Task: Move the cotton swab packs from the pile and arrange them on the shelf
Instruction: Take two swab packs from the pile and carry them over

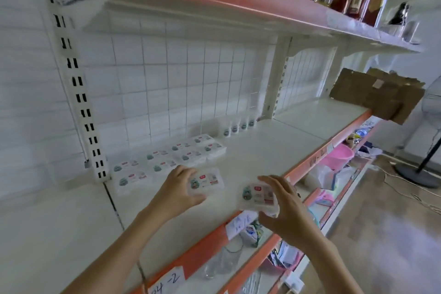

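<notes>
Head camera looks down at a white shelf (262, 150) with an orange front edge. The left hand (177, 190) holds one cotton swab pack (207, 181) with its thumb under the pack and its fingers curled over the near end. That pack sits low over the shelf, right next to the flat packs (167, 160) already laid in rows by the wire grid wall (181, 83). The right hand (284, 210) holds a second pack (259, 196), with fingers spread around its top and its bottom edge. This pack is up in the air, above the front edge of the shelf. More little packs stand in a row (238, 125) farther back, against the grid. A torn piece of cardboard (374, 95) lies at the far right end of the shelf. A pink basket (336, 156) sits on the shelf below.
</notes>
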Demonstrator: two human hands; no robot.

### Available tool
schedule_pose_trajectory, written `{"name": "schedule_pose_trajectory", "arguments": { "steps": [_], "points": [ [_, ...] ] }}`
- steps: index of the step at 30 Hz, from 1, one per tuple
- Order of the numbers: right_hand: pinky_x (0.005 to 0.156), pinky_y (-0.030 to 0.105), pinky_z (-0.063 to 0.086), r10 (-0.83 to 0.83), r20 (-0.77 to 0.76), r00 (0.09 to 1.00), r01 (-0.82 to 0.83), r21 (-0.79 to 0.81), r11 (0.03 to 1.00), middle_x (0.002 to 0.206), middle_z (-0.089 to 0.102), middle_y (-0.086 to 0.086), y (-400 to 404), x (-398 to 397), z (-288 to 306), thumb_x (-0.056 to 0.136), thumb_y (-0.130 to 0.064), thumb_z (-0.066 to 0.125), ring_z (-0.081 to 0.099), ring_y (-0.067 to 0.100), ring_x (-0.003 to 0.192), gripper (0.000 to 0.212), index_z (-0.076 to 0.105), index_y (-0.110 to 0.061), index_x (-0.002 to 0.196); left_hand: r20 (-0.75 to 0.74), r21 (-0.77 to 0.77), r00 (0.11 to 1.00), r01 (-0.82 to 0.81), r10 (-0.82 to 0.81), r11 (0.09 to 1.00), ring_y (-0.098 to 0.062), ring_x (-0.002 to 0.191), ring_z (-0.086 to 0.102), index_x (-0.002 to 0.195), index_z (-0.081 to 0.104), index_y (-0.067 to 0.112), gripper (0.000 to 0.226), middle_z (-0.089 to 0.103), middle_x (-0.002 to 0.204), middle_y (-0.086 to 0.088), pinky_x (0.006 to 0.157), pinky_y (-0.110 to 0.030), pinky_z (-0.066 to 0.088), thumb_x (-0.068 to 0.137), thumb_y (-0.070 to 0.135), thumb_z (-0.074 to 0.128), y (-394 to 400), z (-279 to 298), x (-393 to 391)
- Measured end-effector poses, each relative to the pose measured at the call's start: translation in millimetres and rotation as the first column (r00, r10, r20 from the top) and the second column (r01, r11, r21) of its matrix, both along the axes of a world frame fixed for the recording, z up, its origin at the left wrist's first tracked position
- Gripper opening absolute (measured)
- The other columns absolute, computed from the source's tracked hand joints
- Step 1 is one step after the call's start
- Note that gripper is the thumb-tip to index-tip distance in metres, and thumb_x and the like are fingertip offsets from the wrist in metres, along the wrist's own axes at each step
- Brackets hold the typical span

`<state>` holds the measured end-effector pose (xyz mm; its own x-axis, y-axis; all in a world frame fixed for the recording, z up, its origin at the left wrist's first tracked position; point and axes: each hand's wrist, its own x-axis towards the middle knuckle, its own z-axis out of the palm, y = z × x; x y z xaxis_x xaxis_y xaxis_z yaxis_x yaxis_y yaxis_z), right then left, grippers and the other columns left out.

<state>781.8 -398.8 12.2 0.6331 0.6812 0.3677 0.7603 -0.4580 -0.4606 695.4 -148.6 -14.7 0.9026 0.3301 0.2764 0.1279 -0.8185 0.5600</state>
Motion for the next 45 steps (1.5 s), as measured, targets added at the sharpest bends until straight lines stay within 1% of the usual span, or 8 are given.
{"name": "schedule_pose_trajectory", "arguments": {
  "steps": [6,13,16,18,23,27,37,45],
  "points": [
    [0.096,0.026,0.038,0.169,-0.045,0.985,-0.171,-0.052,0.984,0.127,0.042,-0.002,62,112,-11,0.062,-0.034,0.062,0.041,0.018,0.116,0.074,0.045,-0.017,0.132,-0.033,0.052,0.988,-0.148,0.150,0.988,-0.009,0.130,0.026,0.141,0.028,0.018,0.072,0.031,0.139,0.006,0.103,-0.018,0.021,0.082,0.042,0.061,16,-11,41],
    [0.093,0.015,0.029,0.423,-0.113,0.899,-0.435,-0.126,0.892,0.128,0.037,-0.004,119,203,-25,0.069,-0.023,0.070,0.036,0.017,0.119,0.070,0.041,-0.017,0.133,0.000,0.207,0.941,-0.332,0.340,0.920,-0.005,0.122,0.025,0.135,0.040,0.021,0.080,0.042,0.131,0.011,0.100,-0.015,0.018,0.070,0.068,0.045,10,-19,65],
    [0.096,0.012,0.026,0.527,-0.165,0.834,-0.550,-0.166,0.818,0.131,0.029,-0.005,136,219,-34,0.074,-0.020,0.069,0.032,0.013,0.122,0.068,0.038,-0.018,0.134,-0.025,0.209,0.920,-0.379,0.392,0.902,-0.004,0.125,0.025,0.136,0.040,0.021,0.092,0.039,0.135,0.011,0.101,-0.013,0.015,0.062,0.074,0.030,4,-23,68],
    [0.098,0.013,0.026,0.568,-0.204,0.797,-0.599,-0.153,0.786,0.131,0.023,-0.007,143,225,-42,0.075,-0.019,0.068,0.031,0.013,0.125,0.068,0.037,-0.019,0.135,-0.042,0.168,0.911,-0.398,0.410,0.902,-0.001,0.123,0.022,0.136,0.039,0.020,0.089,0.035,0.135,0.010,0.099,-0.009,0.013,0.065,0.073,0.038,-2,-24,70],
    [0.102,0.023,0.027,0.601,-0.195,0.775,-0.626,-0.103,0.773,0.140,0.017,0.001,148,229,-55,0.077,-0.016,0.065,0.026,0.019,0.127,0.071,0.034,-0.022,0.140,0.003,0.049,0.880,-0.475,0.475,0.879,0.001,0.116,0.026,0.135,0.042,0.020,0.064,0.028,0.128,0.010,0.101,-0.011,0.023,0.080,0.042,0.066,-14,-32,76],
    [0.101,0.027,0.034,0.626,-0.177,0.760,-0.635,0.007,0.773,0.128,0.020,-0.004,146,229,-58,0.072,-0.022,0.071,0.036,0.017,0.114,0.068,0.043,-0.019,0.134,0.075,-0.006,0.839,-0.541,0.540,0.841,0.005,0.107,0.035,0.123,0.050,0.019,0.068,0.028,0.117,0.012,0.094,-0.002,0.025,0.069,0.059,0.057,-17,-38,75],
    [0.087,-0.006,0.024,0.606,-0.139,0.783,-0.599,0.097,0.795,0.116,0.044,0.006,142,226,-58,0.073,-0.016,0.076,0.049,0.013,0.101,0.044,0.060,-0.005,0.112,0.191,0.077,0.811,-0.574,0.553,0.815,-0.001,0.087,0.044,0.102,0.059,0.010,0.050,0.048,0.101,0.000,0.077,-0.012,0.037,0.072,0.050,0.054,-16,-42,76],
    [0.087,-0.004,0.026,0.621,-0.116,0.775,-0.612,0.106,0.784,0.119,0.044,0.005,141,227,-62,0.076,-0.021,0.075,0.049,0.012,0.103,0.044,0.059,-0.006,0.114,0.221,0.141,0.802,-0.589,0.554,0.796,-0.002,0.079,0.044,0.100,0.059,0.008,0.039,0.050,0.099,-0.001,0.071,-0.018,0.041,0.070,0.023,0.079,-15,-47,77]
  ]
}}
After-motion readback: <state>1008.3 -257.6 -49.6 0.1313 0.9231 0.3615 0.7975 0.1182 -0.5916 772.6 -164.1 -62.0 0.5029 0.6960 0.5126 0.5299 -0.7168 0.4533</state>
